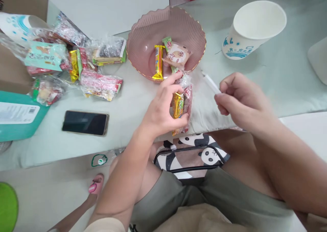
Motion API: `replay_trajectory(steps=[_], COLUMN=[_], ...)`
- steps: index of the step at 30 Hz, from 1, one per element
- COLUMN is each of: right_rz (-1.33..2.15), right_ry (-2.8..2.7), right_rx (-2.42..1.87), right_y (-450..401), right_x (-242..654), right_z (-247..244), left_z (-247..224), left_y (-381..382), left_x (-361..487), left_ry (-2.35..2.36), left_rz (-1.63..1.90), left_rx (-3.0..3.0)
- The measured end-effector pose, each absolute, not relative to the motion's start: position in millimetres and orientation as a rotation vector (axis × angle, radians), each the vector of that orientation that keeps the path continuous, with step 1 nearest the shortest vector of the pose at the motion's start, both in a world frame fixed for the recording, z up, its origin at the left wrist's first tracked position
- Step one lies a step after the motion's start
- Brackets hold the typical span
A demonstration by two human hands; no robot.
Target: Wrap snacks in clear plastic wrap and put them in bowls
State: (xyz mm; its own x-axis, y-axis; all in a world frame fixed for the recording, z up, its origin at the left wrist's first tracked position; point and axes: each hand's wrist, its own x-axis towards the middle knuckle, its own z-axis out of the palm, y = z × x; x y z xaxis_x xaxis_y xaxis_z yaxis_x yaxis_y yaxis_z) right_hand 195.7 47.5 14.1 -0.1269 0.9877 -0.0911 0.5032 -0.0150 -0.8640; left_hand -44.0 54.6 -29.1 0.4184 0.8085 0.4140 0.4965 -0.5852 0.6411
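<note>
My left hand is closed around a clear plastic bag of wrapped snacks at the table's front edge; yellow and red wrappers show through it. In my right hand, thumb and fingers pinch a slim white pen-like tool with a small dark tip, pointing up and left, apart from the bag. Just beyond the bag stands a pink ribbed bowl with a gold rim. It holds a yellow-wrapped bar, a pale round-printed packet and a green packet.
Bagged snacks are heaped at the left, near a teal container. A phone lies in front of them. At the right stands a white paper cup. A panda-print bag is between my legs; another person's foot shows below.
</note>
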Motion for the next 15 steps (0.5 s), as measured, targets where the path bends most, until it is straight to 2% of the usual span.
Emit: replay_trajectory(steps=[10, 15], right_rz=[0.784, 0.511], right_ry=[-1.639, -1.851], right_rx=[-1.578, -1.471], right_y=[51, 46], right_x=[184, 184], right_z=[12, 10], left_z=[-35, -32], left_y=[65, 67], left_x=[-40, -44], left_ry=[1.042, 1.076], left_rz=[1.093, 1.095], left_rx=[2.297, 2.279])
